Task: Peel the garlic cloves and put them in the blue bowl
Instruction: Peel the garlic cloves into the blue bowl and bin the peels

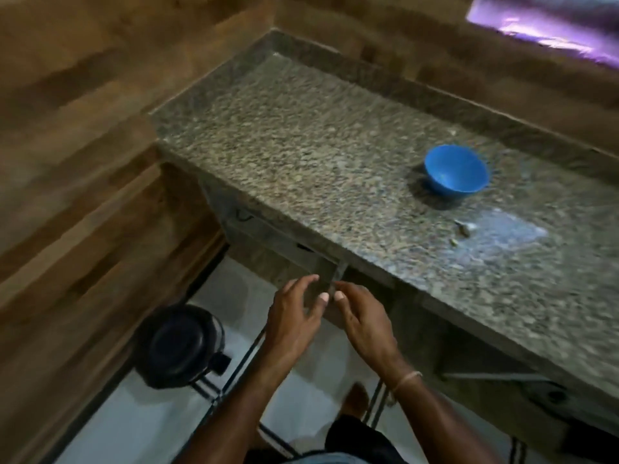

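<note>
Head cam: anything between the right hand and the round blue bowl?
Head view: only bare speckled granite countertop. The right hand is off its front edge; small pale scraps lie beside that line, near the round blue bowl.

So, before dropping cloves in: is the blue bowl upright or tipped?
Upright: the blue bowl stands on the granite counter, opening facing up.
</note>
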Demonstrator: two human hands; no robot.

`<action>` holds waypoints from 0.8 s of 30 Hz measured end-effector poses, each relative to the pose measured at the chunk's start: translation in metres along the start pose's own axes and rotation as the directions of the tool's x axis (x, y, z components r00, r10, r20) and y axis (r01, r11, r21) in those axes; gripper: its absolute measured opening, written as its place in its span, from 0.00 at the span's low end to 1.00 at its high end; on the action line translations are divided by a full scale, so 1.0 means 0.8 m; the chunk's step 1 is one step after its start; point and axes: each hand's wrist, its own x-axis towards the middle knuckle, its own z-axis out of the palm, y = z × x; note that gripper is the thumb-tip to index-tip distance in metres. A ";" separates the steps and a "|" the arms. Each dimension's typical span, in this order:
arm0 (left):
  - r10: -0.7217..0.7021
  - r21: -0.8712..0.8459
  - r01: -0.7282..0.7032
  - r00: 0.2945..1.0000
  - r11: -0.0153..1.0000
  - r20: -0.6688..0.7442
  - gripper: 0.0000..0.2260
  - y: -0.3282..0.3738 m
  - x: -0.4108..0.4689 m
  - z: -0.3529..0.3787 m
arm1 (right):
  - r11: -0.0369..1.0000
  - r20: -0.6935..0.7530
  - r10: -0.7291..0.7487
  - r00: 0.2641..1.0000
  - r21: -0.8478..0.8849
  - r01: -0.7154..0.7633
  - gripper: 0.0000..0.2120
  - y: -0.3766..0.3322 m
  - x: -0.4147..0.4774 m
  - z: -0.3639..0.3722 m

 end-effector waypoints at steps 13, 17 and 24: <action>0.179 0.036 -0.189 0.966 0.981 0.186 0.15 0.181 0.085 0.209 | 0.979 -0.271 0.192 0.943 0.123 -0.164 0.18 0.169 0.043 -0.215; 0.231 0.134 -0.267 0.943 0.954 0.239 0.15 0.204 0.137 0.240 | 0.958 -0.301 0.285 0.910 0.136 -0.254 0.19 0.199 0.068 -0.251; 0.389 0.239 -0.512 0.821 0.825 0.418 0.17 0.221 0.235 0.299 | 0.884 -0.320 0.394 0.861 -0.123 -0.450 0.30 0.246 0.136 -0.300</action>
